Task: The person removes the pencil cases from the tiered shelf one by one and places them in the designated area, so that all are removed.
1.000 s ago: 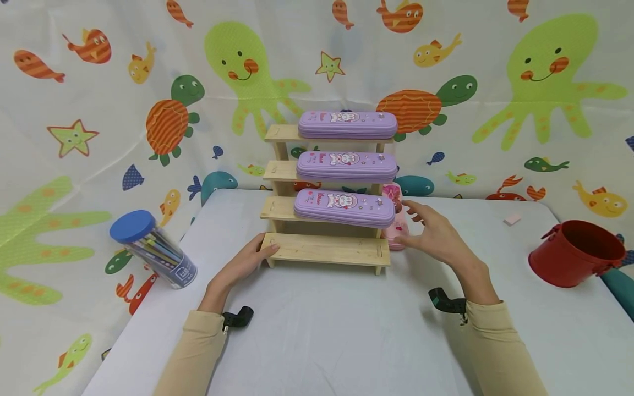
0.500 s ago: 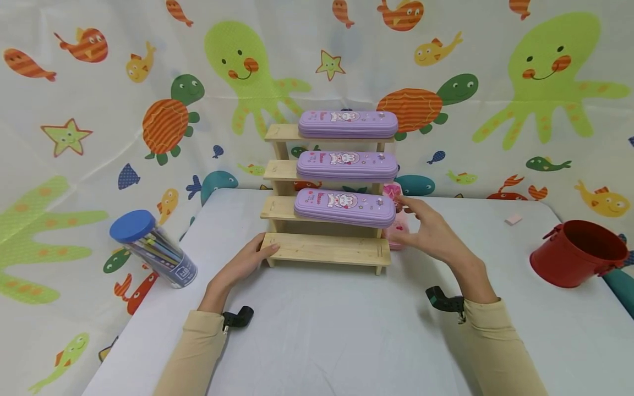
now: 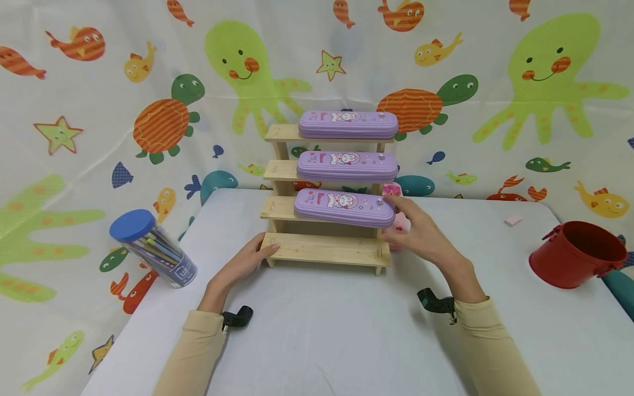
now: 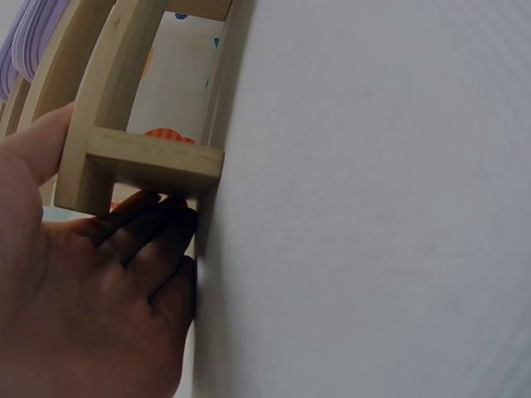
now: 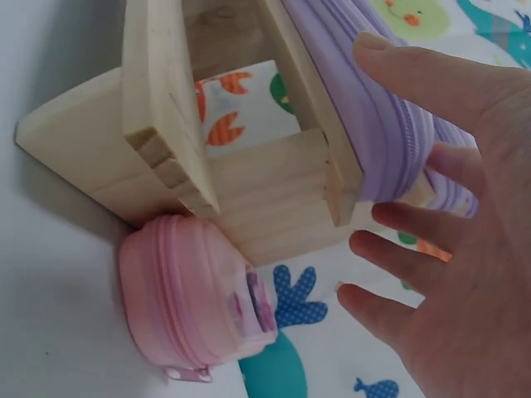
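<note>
A four-step wooden display rack (image 3: pixel 327 250) stands on the white table, with a lilac pencil case on each of its upper three steps. My left hand (image 3: pixel 241 262) grips the left end of the bottom step, thumb on top and fingers beneath. Beside the right end of the lowest lilac pencil case (image 3: pixel 342 207) is my right hand (image 3: pixel 425 231). Its fingers are spread around that end, and the right wrist view shows the thumb (image 5: pixel 373 43) close over the case's front side; firm contact cannot be told. That case sits slightly askew, its right end nearer me.
A pink pencil case (image 5: pixel 178 290) lies against the rack's right side, partly behind my right hand. At left stands a clear blue-lidded tub (image 3: pixel 153 247) of pens or pencils. A red bucket (image 3: pixel 577 254) and a small pale pink block (image 3: pixel 512 220) are at right. Patterned cloth hangs behind.
My right hand has moved left from beside the rack to the right end of the lowest lilac pencil case. My left hand stays on the bottom step; the cases look unmoved.
</note>
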Demonstrator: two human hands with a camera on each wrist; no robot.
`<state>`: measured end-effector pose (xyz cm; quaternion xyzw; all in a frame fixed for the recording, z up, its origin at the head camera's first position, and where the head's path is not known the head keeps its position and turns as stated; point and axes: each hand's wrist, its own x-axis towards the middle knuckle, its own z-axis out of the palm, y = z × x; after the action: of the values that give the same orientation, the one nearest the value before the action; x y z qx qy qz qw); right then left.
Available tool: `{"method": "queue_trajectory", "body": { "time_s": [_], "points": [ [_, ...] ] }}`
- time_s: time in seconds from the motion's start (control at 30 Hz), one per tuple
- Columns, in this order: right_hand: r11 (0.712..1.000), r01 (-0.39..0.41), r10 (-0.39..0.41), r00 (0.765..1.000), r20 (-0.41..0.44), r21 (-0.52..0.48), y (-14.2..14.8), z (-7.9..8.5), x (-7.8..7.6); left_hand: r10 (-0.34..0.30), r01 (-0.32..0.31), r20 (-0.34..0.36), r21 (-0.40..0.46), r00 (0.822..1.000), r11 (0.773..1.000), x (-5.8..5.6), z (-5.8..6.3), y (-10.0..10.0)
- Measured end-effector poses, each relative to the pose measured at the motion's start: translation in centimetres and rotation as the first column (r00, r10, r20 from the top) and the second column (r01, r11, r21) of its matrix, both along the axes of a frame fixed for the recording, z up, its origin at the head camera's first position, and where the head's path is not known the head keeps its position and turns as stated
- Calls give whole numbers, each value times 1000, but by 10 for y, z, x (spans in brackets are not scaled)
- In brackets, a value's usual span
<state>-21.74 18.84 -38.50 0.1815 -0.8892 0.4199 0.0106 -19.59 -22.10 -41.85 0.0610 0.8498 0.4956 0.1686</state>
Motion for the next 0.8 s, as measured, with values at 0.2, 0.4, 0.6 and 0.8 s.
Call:
{"method": "queue_trajectory", "body": {
  "time_s": [0.2, 0.4, 0.6, 0.8],
  "points": [
    [1000, 12, -11, 999, -32, 18, -7, -1, 0, -9, 9, -5, 7, 1000, 1000, -4, -5, -3],
    [998, 47, -44, 996, -78, 32, -13, -3, 0, -12, 12, -5, 2, 1000, 1000, -7, -11, -6],
    [997, 57, -51, 993, -109, 45, -17, -4, 1, -4, 4, -29, 4, 1000, 1000, -17, -35, -15],
    [997, 59, -51, 990, -129, 54, -19, -4, 3, 4, -5, -34, -9, 999, 1000, -17, -37, -15]
  ]
}}
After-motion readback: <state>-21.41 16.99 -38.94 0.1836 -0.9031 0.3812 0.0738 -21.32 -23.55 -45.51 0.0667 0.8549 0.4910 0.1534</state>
